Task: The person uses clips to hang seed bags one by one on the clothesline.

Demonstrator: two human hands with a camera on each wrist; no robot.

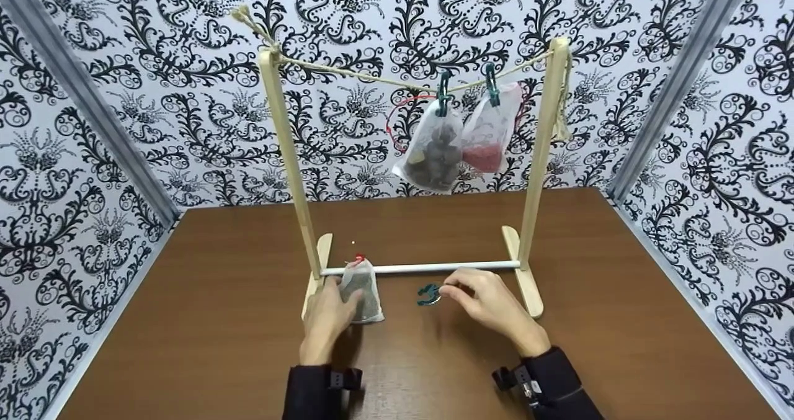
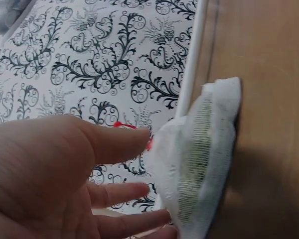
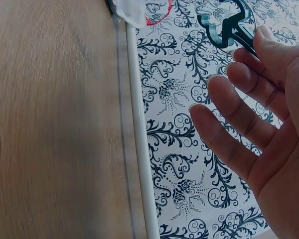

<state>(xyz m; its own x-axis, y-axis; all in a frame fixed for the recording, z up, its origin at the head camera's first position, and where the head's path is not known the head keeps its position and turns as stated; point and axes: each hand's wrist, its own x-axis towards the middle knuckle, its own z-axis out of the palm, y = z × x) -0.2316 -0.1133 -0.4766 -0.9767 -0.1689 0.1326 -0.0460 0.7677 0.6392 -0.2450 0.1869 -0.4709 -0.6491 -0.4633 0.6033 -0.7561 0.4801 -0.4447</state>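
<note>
My left hand (image 1: 329,314) is at a small white mesh bag (image 1: 366,293) with a greenish-grey filling and a red tie at its top. In the left wrist view the thumb and fingers are spread apart, their tips at the near side of the mesh bag (image 2: 197,159); how firmly they touch is unclear. Thumb and index finger of my right hand (image 1: 487,299) pinch a dark green clothespin (image 1: 428,294) above the table. The clothespin (image 3: 229,27) points away from the palm, the other fingers loosely extended.
A wooden frame (image 1: 288,159) carries a sagging rope (image 1: 353,74). Two green clothespins hold up a bag of dark round lumps (image 1: 434,153) and a bag of pink contents (image 1: 490,138). A white crossbar (image 1: 428,267) joins the feet. Patterned walls (image 1: 93,128) enclose the brown table (image 1: 205,321).
</note>
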